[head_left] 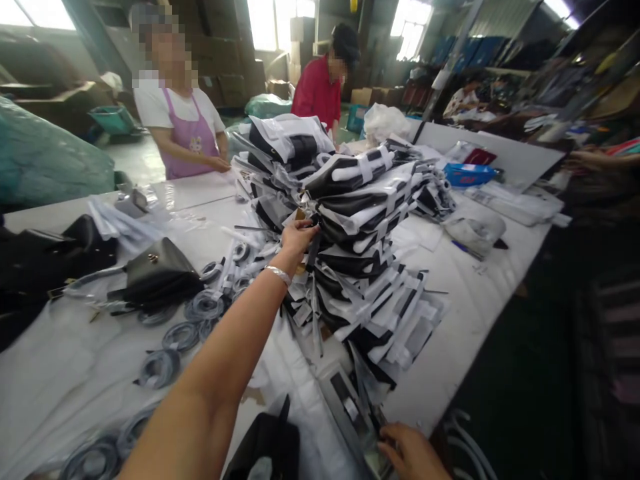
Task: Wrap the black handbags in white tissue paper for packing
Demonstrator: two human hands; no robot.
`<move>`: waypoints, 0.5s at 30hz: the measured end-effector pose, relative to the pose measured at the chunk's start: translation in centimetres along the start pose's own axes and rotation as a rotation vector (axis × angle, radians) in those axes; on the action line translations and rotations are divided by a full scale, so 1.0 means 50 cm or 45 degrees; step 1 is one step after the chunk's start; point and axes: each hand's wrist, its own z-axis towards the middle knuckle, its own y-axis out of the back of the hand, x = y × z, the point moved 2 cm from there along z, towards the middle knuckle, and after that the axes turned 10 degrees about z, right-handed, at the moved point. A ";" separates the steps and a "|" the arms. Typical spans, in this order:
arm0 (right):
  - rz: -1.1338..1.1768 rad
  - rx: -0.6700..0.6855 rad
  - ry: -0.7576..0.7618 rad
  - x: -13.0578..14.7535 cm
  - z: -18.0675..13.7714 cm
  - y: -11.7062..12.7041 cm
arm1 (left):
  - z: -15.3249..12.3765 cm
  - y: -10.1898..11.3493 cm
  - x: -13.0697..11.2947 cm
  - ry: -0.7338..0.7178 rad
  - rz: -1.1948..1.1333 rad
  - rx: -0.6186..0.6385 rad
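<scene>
A tall heap of black-and-white wrapped packages (360, 220) stands in the middle of the white table (470, 313). My left hand (296, 238) reaches out to the heap's near side, its fingers closed on the edge of one package. My right hand (407, 450) is at the bottom edge of the view, resting on a flat clear-wrapped package (350, 407) near the table's front; its fingers are curled over the package. A black bag (270, 443) lies between my arms at the bottom.
A black handbag (157, 273) and several coiled straps (200, 310) lie at left. Two people stand behind the table, one in a purple apron (185, 127), one in red (320, 90). A blue tray (467, 175) sits at back right. The table's right edge drops to dark floor.
</scene>
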 end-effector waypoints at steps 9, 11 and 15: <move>0.291 -0.122 -0.042 -0.007 -0.019 -0.046 | -0.004 -0.004 -0.003 0.032 -0.051 -0.026; 0.344 -0.165 -0.063 -0.011 -0.016 -0.054 | -0.005 -0.004 -0.003 0.038 -0.059 -0.032; 0.449 -0.219 -0.090 -0.020 -0.013 -0.070 | -0.009 -0.005 -0.005 0.053 -0.075 -0.039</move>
